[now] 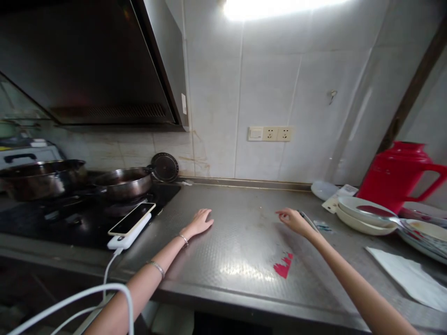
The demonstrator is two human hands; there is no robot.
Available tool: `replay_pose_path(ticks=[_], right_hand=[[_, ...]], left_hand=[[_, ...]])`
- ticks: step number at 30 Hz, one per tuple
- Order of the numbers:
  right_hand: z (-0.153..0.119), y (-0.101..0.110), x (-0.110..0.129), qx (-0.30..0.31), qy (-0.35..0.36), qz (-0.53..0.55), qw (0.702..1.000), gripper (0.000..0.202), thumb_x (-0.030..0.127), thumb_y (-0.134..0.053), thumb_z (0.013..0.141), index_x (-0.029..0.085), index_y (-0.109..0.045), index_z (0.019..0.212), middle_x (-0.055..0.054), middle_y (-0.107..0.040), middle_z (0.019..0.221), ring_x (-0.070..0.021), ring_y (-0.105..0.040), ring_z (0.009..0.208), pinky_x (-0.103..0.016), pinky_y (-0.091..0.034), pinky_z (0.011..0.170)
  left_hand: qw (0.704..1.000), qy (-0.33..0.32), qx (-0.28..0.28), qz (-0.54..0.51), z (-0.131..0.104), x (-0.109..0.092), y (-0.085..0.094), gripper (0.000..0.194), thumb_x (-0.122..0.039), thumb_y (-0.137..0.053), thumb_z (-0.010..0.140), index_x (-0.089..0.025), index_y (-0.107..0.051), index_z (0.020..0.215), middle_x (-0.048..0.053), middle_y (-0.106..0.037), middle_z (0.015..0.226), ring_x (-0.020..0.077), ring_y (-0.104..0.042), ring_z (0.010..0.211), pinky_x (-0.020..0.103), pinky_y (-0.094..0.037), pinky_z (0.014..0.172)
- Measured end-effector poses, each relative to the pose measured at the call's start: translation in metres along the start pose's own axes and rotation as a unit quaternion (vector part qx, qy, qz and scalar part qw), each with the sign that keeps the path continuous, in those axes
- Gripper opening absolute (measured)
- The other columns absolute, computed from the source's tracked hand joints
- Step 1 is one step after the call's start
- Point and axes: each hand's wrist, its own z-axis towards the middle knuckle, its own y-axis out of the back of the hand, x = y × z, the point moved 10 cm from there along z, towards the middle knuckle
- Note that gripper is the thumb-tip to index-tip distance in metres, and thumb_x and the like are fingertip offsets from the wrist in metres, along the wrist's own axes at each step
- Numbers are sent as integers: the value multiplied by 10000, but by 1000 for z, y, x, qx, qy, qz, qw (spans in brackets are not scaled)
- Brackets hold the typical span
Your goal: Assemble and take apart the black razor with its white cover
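My left hand [199,221] rests low over the metal counter [230,242], fingers apart and holding nothing; two bracelets circle that arm. Across from it, my right hand [291,219] hovers at the counter with its index finger stretched out and the other fingers curled, nothing visible in it. A thin dark and light object [308,220] lies just behind the right wrist, partly hidden by it. Nearer the front edge is a torn red patch [283,266] on the metal.
At left, a phone [132,218] sits on a white power bank [130,235] with a cable, beside a stove bearing two pans [124,185]. At right stand stacked bowls [365,223], a red thermos [393,174] and a white paper sheet [408,277].
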Motion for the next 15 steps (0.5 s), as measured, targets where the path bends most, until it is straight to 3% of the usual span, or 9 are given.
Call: replay_pose_path(ticks=[4,9,15], right_hand=[[-8,-19,22,-15,-2,-20,1000,365,297,-429,835,139,-628,1098,-135,-631,1078,-241,-566,1014,-321,-394,906],[-21,-34,22,-36,-37,-47,998,413,356,-383,872,123,-595,1139,-164,-567,1208,-264,-495,1141,-351,-368,951],[-23,-39,21,-14,-32,-57,998,399,330,-352,882,122,-631,1075,-153,-595,1179,-243,-476,1182,-331,-331,996]], left_hand=[[999,-9,28,24,-7,-1,-7,525,-432,-422,834,-137,-451,1268,153,-404,1377,259,-310,1306,403,-236,1063],[996,-11,56,74,-7,0,-16,541,-462,-343,863,-145,-429,1292,142,-349,1416,259,-258,1329,403,-203,1073],[994,-20,48,96,-6,1,-18,535,-461,-322,869,-155,-439,1292,136,-363,1408,260,-271,1321,391,-215,1067]])
